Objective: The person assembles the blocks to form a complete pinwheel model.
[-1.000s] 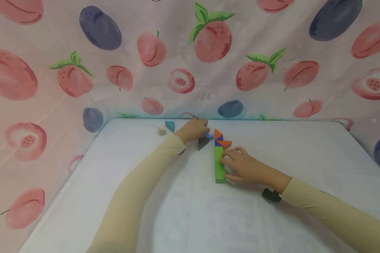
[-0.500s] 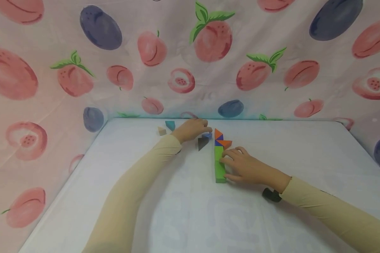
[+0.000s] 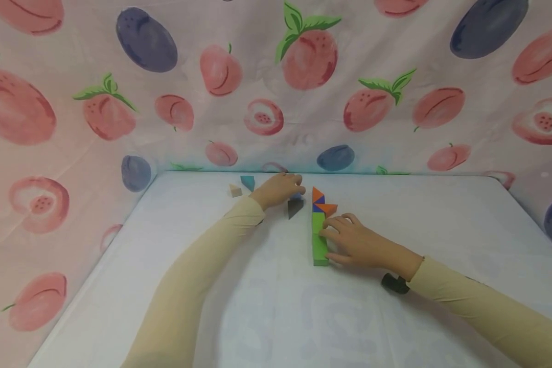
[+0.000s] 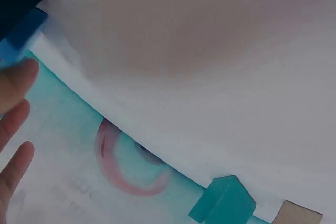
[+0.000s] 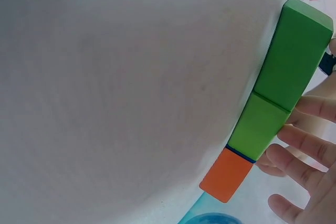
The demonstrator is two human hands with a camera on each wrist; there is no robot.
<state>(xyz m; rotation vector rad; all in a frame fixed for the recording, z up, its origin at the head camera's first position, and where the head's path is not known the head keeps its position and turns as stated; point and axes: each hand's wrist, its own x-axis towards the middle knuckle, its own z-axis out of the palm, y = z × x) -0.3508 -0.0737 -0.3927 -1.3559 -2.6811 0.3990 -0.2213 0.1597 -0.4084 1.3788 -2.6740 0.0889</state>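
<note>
At the back of the table my left hand (image 3: 278, 189) reaches over a small blue block (image 3: 296, 196), its fingers curved down around it. A fingertip meets this blue block (image 4: 25, 29) in the left wrist view; the grip is partly hidden. Just in front lies a dark grey wedge block (image 3: 295, 208). My right hand (image 3: 356, 243) rests its spread fingertips along the side of two green blocks (image 5: 293, 59) set end to end. Beyond them, the row continues with purple-blue pieces (image 3: 318, 208) and orange triangular blocks (image 3: 318, 194). One orange block (image 3: 328, 209) juts out to the right.
A teal block (image 3: 248, 182) and a plain wooden block (image 3: 235, 190) lie at the back left, near the left forearm. A white cloth covers the table (image 3: 267, 306). Behind it hangs a fruit-patterned curtain (image 3: 262, 66). A dark strap-on device (image 3: 395, 283) sits under the right wrist.
The blue block has shifted slightly left, away from the row, along with my left fingers. My right hand and the green blocks have stayed in place.
</note>
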